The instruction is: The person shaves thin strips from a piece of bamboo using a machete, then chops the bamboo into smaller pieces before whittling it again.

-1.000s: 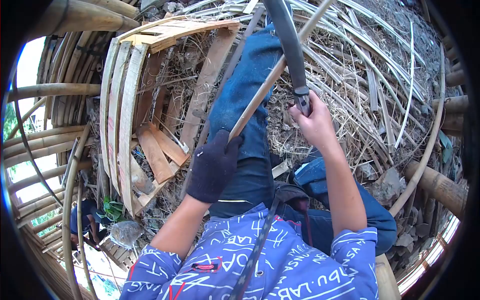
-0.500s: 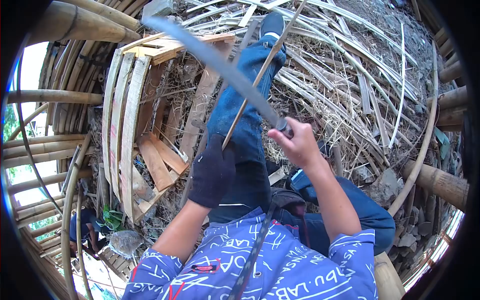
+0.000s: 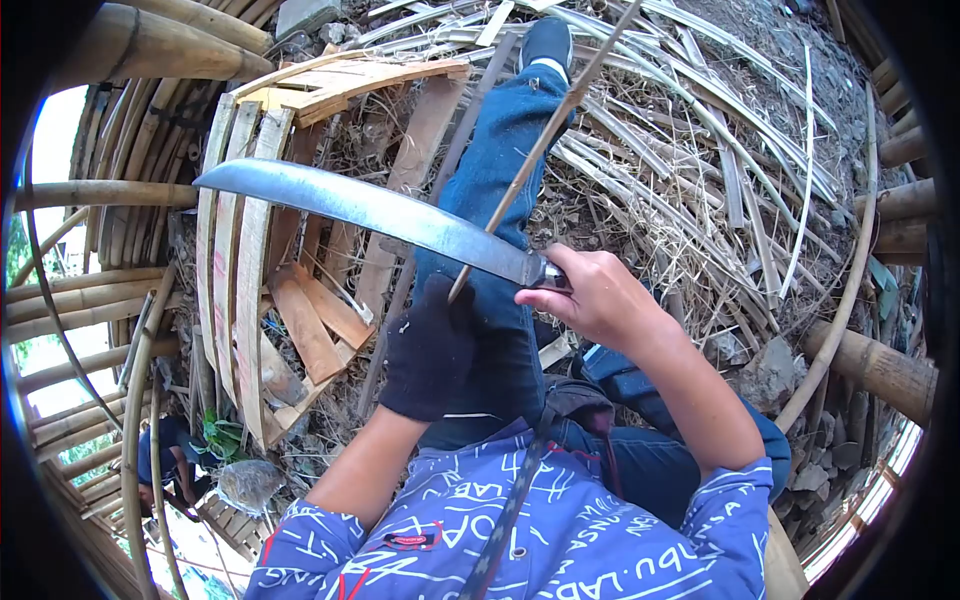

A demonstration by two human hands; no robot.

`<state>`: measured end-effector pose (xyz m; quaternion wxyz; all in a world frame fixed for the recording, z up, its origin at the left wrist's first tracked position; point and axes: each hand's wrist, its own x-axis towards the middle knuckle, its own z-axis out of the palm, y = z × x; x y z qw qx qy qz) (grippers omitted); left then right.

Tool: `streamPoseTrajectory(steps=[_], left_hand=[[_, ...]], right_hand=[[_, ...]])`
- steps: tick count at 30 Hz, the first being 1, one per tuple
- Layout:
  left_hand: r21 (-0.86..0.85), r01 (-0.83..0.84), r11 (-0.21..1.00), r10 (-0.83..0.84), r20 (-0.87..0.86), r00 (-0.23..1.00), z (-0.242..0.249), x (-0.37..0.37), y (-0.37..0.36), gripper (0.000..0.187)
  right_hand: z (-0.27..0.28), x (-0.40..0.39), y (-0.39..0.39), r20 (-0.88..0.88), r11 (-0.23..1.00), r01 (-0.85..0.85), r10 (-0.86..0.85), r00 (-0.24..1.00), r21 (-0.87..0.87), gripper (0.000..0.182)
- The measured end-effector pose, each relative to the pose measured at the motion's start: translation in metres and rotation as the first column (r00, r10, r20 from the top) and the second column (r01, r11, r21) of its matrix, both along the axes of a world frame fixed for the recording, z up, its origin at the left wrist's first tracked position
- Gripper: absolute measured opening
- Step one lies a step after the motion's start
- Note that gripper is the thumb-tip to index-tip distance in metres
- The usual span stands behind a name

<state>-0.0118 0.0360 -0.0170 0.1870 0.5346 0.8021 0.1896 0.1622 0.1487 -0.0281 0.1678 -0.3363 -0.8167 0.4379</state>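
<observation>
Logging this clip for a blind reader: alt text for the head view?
Seated person's right hand holds a long knife across a thin bamboo stick gripped by the gloved left hand, above a jeans-clad leg, bamboo strips around.

1. One knife (image 3: 360, 210), a long curved blade.
2. One thin stick (image 3: 545, 140), crossing the blade.
3. Two hands: the left hand (image 3: 430, 350) in one dark glove, the right hand (image 3: 590, 295) bare.
4. One shoe (image 3: 547, 42) in view.
5. One other person (image 3: 170, 450), at lower left.
6. Split strips (image 3: 700, 130) on the ground: too many to count.
7. Round poles (image 3: 150, 45): several, number unclear.
</observation>
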Motion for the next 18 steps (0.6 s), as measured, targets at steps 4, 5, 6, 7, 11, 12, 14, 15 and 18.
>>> streamPoseTrajectory(steps=[4,5,6,7,11,12,14,15,18], left_hand=[[0.025,0.056,0.998,-0.055,-0.064,0.996,0.003,0.000,0.000,0.008],[0.020,0.055,0.998,-0.054,-0.062,0.997,0.004,0.000,0.000,0.008],[0.002,0.071,0.997,-0.071,-0.085,0.994,0.005,0.000,0.001,0.007],[-0.017,0.088,0.996,-0.089,-0.107,0.990,0.006,0.000,0.000,0.007],[-0.011,0.096,0.995,-0.096,-0.041,0.995,0.001,-0.005,-0.006,0.017],[-0.038,0.084,0.996,-0.086,-0.053,0.995,0.005,-0.003,-0.003,0.018],[-0.074,0.063,0.995,-0.068,-0.065,0.996,0.006,-0.004,-0.005,0.018],[-0.068,0.085,0.994,-0.089,-0.065,0.994,0.003,-0.006,-0.004,0.019],[-0.068,0.111,0.991,-0.117,-0.078,0.990,0.000,-0.008,-0.005,0.019]], right_hand=[[0.001,0.006,0.003,0.074,1.000,0.021,-0.021,0.997,-0.009,0.051],[0.000,0.008,0.005,0.075,1.000,0.020,-0.019,0.997,-0.014,0.051],[-0.001,0.009,0.009,0.094,1.000,0.020,-0.020,0.995,0.001,0.051],[-0.003,0.011,0.012,0.114,1.000,0.019,-0.021,0.993,0.017,0.051],[-0.005,0.017,0.029,0.172,0.989,0.105,-0.122,0.977,0.106,0.055],[-0.008,0.020,0.035,0.195,0.985,0.076,-0.106,0.975,0.153,0.056],[-0.012,0.022,0.041,0.243,0.984,0.051,-0.092,0.966,0.173,0.058],[-0.011,0.023,0.045,0.268,0.975,0.027,-0.088,0.959,0.221,0.059],[-0.019,0.030,0.050,0.255,0.955,-0.003,-0.076,0.964,0.296,0.061]])
